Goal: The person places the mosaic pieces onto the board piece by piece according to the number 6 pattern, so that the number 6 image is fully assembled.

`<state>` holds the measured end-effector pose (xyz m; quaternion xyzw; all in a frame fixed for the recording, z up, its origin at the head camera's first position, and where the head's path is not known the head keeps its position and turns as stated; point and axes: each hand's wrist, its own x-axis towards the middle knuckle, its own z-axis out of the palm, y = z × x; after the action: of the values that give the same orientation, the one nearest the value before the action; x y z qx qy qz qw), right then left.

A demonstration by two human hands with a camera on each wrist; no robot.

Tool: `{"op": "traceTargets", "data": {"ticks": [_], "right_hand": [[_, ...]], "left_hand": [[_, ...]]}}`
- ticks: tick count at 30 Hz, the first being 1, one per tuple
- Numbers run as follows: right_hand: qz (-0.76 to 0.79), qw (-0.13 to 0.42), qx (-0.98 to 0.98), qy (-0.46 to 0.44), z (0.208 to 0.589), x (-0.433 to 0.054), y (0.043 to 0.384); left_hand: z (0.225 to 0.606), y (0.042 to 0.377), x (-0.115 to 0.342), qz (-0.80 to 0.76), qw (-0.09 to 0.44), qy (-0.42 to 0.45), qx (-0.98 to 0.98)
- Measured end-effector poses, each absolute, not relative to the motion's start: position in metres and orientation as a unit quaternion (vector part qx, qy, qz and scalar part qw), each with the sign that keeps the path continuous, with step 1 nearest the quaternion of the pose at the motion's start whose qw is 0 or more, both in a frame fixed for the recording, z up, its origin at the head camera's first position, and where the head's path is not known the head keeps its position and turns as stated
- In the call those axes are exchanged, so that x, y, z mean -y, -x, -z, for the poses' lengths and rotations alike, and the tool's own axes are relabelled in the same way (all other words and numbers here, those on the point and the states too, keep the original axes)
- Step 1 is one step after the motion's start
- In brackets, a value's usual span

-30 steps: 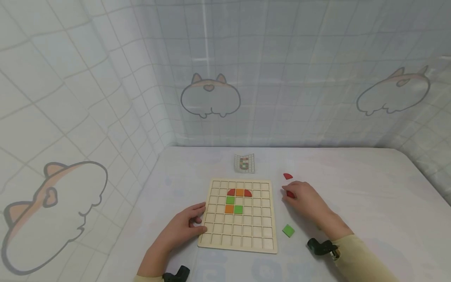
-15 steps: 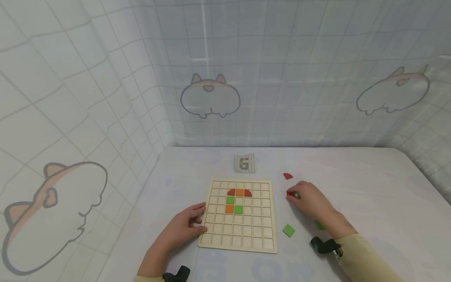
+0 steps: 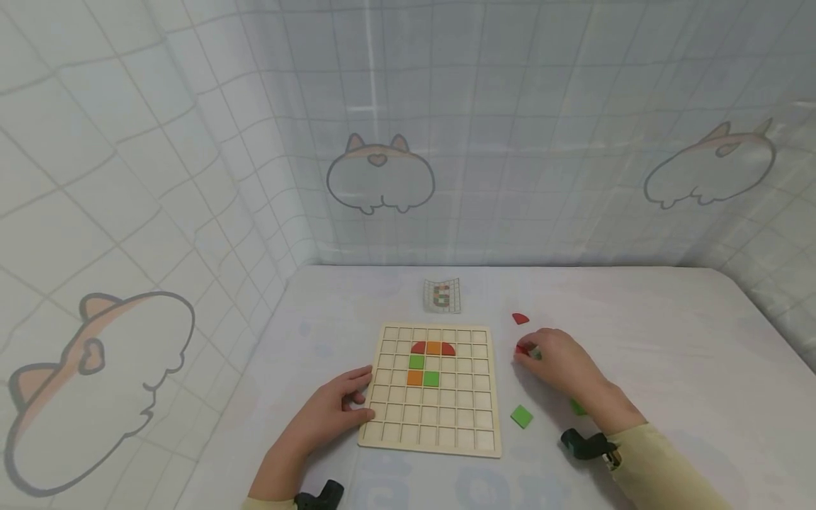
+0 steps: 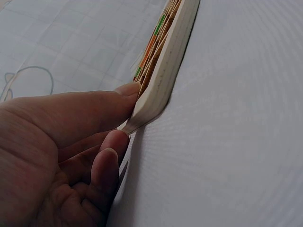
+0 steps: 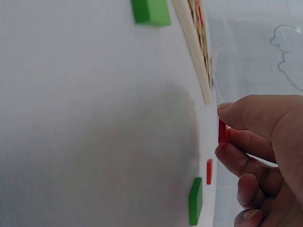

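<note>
My left hand [image 3: 338,402] holds the left edge of a pale wooden grid board [image 3: 432,438]; in the left wrist view the thumb [image 4: 125,90] lies on the rim and fingers are bent beneath it. Red quarter-round, orange and green square tiles sit in some of its cells. To the right of the board, my right hand [image 3: 557,363] pinches a small red tile [image 5: 222,132] between thumb and fingertips. A green tile [image 3: 536,352] shows just behind those fingers, mostly hidden. Another red quarter-round tile [image 3: 520,319] lies beyond the hand.
A small paper card [image 3: 442,296] printed with a coloured grid pattern lies behind the board. One green square tile [image 3: 521,416] rests right of the board, and another green tile [image 3: 578,406] is partly covered by the right forearm. Tile-patterned curtains stand around the white table.
My right hand has drawn slightly right and turned, so the red tile in its fingertips and the green tiles near the hand and forearm show more. The left hand and board have stayed put.
</note>
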<state>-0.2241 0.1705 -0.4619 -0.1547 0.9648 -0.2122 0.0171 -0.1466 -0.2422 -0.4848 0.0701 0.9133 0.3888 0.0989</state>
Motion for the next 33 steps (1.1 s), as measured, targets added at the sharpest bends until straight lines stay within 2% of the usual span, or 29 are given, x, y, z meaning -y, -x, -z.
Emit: {"op": "traceTargets", "data": {"ticks": [13,33], "right_hand": [[0.220,0.033,-0.959,0.176,0.455,-0.141,0.217],[0.237,0.024,-0.940,0.244,0.450,-0.088,0.208]], "left_hand": [[0.486,0.147,0.243,-0.390,0.102,-0.072,-0.912],[0.488,0.148,0.244,-0.384,0.099,-0.076,-0.915]]}}
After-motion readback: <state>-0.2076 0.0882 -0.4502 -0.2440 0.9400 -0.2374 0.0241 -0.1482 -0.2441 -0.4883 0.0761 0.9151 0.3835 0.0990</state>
